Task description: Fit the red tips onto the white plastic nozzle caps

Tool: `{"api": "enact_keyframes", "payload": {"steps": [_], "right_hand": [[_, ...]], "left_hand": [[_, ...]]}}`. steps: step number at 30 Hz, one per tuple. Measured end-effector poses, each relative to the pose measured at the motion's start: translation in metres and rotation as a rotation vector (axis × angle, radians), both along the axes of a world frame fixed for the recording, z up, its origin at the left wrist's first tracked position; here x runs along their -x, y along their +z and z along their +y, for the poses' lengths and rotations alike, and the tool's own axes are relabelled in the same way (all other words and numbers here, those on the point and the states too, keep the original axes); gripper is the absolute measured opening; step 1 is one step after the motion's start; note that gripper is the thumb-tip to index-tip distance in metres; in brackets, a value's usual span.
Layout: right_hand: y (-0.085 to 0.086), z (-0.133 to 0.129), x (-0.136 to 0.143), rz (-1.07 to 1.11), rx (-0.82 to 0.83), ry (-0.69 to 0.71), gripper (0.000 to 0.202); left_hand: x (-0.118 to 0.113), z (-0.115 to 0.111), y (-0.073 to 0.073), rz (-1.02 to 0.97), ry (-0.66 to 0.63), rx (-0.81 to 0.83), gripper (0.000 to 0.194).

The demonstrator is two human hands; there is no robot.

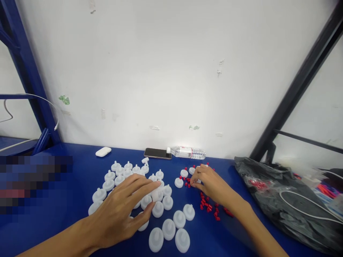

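Note:
White translucent nozzle caps (156, 239) are spread over the middle and left of the blue table. My left hand (125, 207) hovers over them, its thumb and index finger apart around a white nozzle (155, 195); whether they touch it is unclear. Small red pieces (209, 207) lie scattered on the right. My right hand (206, 180) is over the upper red pieces, fingertips pinched together and pointing down; what is between them is too small to tell. Beside it are white caps with red tips (184, 172).
At the back lie a white case (103, 152), a phone (157, 154) and a plastic bottle (187, 152) near the wall. A dark plastic bag (284, 207) with packets and a white cable sits at the right. Blue table surface (66, 185) shows at the left.

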State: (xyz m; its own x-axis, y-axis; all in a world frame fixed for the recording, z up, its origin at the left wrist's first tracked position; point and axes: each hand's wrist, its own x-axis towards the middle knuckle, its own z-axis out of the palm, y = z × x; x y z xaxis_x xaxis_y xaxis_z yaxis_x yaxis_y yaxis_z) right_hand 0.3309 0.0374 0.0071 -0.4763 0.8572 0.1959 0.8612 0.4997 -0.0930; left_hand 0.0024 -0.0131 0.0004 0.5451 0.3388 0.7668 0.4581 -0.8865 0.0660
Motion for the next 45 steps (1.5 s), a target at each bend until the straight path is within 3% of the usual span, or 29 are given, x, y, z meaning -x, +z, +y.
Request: {"api": "enact_keyframes", "payload": {"steps": [8, 30, 39, 45], "right_hand": [[0.005, -0.003, -0.007, -0.005, 0.019, -0.04, 0.004], [0.013, -0.009, 0.003, 0.074, 0.093, -0.021, 0.013], [0.021, -0.02, 0.017, 0.295, 0.127, 0.088, 0.019], [0.025, -0.036, 0.042, 0.564, 0.272, 0.231, 0.014]], "left_hand": [[0.0, 0.001, -0.001, 0.014, -0.008, 0.022, 0.047], [0.0, 0.003, -0.004, 0.048, -0.013, 0.049, 0.045], [0.001, 0.002, -0.004, 0.073, -0.003, 0.05, 0.043], [-0.003, 0.003, -0.003, 0.091, -0.04, 0.085, 0.042]]}}
